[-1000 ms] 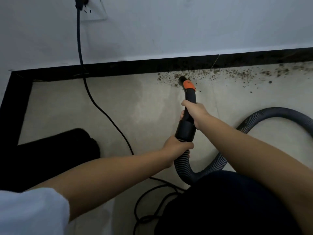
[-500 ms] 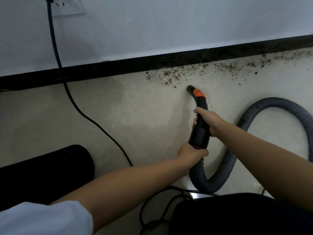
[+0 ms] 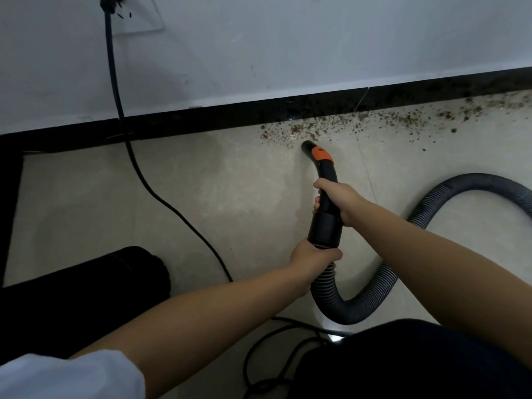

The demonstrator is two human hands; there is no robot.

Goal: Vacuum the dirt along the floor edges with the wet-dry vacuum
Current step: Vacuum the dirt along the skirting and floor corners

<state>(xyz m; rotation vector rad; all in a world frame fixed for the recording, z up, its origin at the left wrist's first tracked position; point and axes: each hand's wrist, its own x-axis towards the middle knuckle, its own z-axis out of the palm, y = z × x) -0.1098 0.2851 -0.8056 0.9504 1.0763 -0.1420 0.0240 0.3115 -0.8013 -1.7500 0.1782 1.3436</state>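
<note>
Pale tiled floor [image 3: 201, 197] runs up to a black skirting [image 3: 201, 119] under a white wall [image 3: 288, 47], with a power cord [image 3: 115, 82] hanging from a wall socket [image 3: 135, 15] and trailing across the tiles. Brown dirt [image 3: 359, 122] lies scattered along the edge, thicker toward the right. The black nozzle [image 3: 319, 159] with its orange tab tips down just beside the near end of the dirt. Right hand [image 3: 339, 201] wraps the curved handle; left hand [image 3: 312, 259] grips where the ribbed hose [image 3: 431, 214] joins, the hose looping off right.
</note>
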